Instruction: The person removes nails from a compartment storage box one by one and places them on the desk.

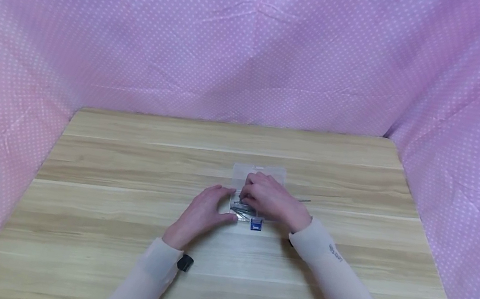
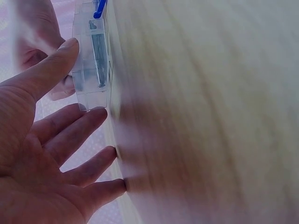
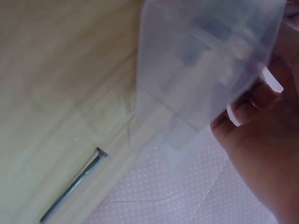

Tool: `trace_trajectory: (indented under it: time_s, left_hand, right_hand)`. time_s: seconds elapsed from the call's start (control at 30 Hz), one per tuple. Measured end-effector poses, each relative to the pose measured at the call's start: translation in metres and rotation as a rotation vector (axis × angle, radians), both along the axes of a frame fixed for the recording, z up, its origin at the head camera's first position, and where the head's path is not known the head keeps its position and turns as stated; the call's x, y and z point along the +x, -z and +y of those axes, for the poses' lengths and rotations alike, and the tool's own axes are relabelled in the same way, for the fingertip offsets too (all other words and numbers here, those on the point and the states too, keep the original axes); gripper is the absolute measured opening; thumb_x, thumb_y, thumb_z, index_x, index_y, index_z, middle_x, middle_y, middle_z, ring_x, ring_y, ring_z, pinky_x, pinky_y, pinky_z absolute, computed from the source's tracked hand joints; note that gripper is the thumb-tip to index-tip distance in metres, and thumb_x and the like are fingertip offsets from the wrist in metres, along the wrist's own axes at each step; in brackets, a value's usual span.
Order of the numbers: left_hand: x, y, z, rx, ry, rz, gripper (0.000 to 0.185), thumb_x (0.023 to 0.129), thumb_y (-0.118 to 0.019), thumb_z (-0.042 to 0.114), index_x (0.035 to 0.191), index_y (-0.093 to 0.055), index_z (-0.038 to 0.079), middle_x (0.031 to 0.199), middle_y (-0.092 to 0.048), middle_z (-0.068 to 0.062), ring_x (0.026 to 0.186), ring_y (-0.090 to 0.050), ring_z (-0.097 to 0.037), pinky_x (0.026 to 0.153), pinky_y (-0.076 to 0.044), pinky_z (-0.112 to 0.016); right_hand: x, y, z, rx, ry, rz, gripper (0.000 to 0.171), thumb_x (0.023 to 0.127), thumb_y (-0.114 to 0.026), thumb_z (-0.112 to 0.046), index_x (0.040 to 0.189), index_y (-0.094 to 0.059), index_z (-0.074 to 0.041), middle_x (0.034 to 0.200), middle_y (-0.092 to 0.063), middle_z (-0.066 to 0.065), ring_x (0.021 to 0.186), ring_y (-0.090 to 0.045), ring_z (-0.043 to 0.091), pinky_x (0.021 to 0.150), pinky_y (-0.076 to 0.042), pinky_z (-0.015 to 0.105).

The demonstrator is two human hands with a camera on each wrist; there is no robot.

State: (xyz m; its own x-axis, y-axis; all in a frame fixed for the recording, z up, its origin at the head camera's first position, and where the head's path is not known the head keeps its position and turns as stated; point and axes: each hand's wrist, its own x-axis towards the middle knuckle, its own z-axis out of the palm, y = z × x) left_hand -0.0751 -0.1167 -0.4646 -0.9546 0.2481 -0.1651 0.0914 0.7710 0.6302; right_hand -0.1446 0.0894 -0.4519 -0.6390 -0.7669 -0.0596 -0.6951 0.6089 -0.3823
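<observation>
Loose nail (image 3: 72, 187): toward desk (image 1: 132, 168) right edge from nearer right hand (image 1: 272, 198), grip unclear; axis roughly parallels far edge. Left hand (image 1: 202, 211): spread.

Pink, white-dotted cloth (image 1: 170, 26) surrounds a pale wood-grain table (image 1: 88, 230).

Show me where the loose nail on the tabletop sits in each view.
Head: right of centre, just past the right hand, the nail shows as a thin dark line.
Left wrist: not in it.
Right wrist: lower left, the nail lies slanted, head end uppermost.
Shared landmark: the clear plastic box.
</observation>
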Motion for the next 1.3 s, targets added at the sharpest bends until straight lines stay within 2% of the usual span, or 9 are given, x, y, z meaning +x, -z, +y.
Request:
trace_trajectory:
  time_s: [0.23, 0.5, 0.67, 0.97, 1.3]
  left_hand:
    - [0.000, 0.002, 0.001, -0.002, -0.005, 0.003, 0.070, 0.086, -0.085, 0.037, 0.146, -0.058, 0.011, 0.149, -0.057, -0.014, 0.147, -0.040, -0.036, 0.121, -0.030, -0.055]
    - [0.001, 0.002, 0.002, -0.005, -0.016, -0.006, 0.071, 0.086, -0.085, 0.037, 0.146, -0.058, 0.011, 0.149, -0.056, -0.013, 0.148, -0.039, -0.036, 0.122, -0.029, -0.055]
    - [0.002, 0.001, 0.002, 0.005, -0.019, -0.007, 0.071, 0.086, -0.084, 0.037, 0.147, -0.058, 0.011, 0.150, -0.056, -0.013, 0.148, -0.038, -0.035, 0.122, -0.029, -0.055]
    - [0.004, 0.002, 0.002, 0.008, -0.024, 0.013, 0.071, 0.085, -0.085, 0.037, 0.145, -0.059, 0.010, 0.149, -0.057, -0.014, 0.147, -0.040, -0.036, 0.121, -0.030, -0.055]
    - [0.004, 0.003, 0.002, 0.014, -0.026, 0.017, 0.072, 0.085, -0.086, 0.037, 0.146, -0.059, 0.010, 0.149, -0.057, -0.014, 0.146, -0.041, -0.036, 0.121, -0.031, -0.055]
  right_hand:
    - [0.003, -0.006, 0.005, -0.022, 0.018, -0.041, 0.015, 0.099, -0.071, -0.020, 0.111, -0.077, -0.015, 0.107, -0.064, -0.004, 0.097, -0.059, 0.014, 0.093, -0.049, 0.038]
    - [0.008, -0.013, 0.014, -0.095, 0.053, -0.068, 0.012, 0.098, -0.072, -0.017, 0.108, -0.076, -0.014, 0.102, -0.072, -0.004, 0.094, -0.065, 0.012, 0.098, -0.050, 0.043]
    - [0.011, -0.014, 0.022, -0.138, 0.050, -0.035, 0.010, 0.097, -0.073, -0.015, 0.105, -0.077, -0.011, 0.097, -0.072, -0.003, 0.090, -0.064, 0.012, 0.095, -0.053, 0.040]
    - [0.018, -0.018, 0.038, -0.202, 0.063, 0.016, 0.010, 0.096, -0.073, -0.011, 0.104, -0.077, -0.007, 0.099, -0.073, 0.000, 0.093, -0.066, 0.016, 0.088, -0.056, 0.038]
    - [0.026, -0.020, 0.057, -0.237, 0.110, 0.046, 0.010, 0.096, -0.074, -0.010, 0.105, -0.076, -0.007, 0.101, -0.072, 0.001, 0.096, -0.066, 0.019, 0.093, -0.055, 0.043]
